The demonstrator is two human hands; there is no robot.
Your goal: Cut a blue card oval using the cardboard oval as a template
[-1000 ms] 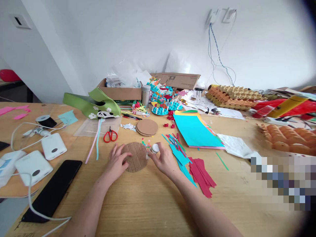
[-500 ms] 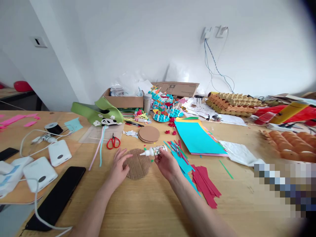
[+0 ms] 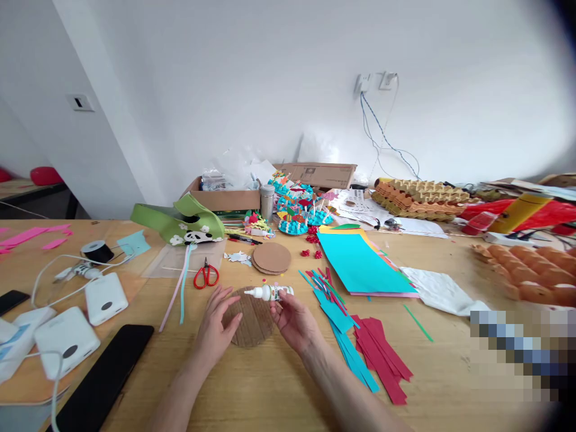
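A round piece of corrugated cardboard (image 3: 252, 327) lies on the wooden table between my hands. My right hand (image 3: 294, 321) grips a white glue bottle (image 3: 267, 293) with a printed label. The bottle lies nearly level above the disc, its thin nozzle pointing left. At the disc's left edge is my left hand (image 3: 218, 321), thumb and fingers apart, with nothing held in it. The fingertips of that hand come close to the nozzle; whether they touch it I cannot tell. Behind the disc, smooth cardboard circles (image 3: 271, 258) are stacked.
Red-handled scissors (image 3: 206, 276) and a green felt piece with a panda (image 3: 180, 222) lie to the left. On the right are blue paper sheets (image 3: 360, 258), red paper strips (image 3: 382, 354) and egg trays (image 3: 531, 270). A black phone (image 3: 105, 378) and white power banks (image 3: 67, 336) sit front left.
My right hand has brought the glue bottle a little to the left, so its nozzle is nearer my left fingers. The whole view has shifted, with the table lower in the picture.
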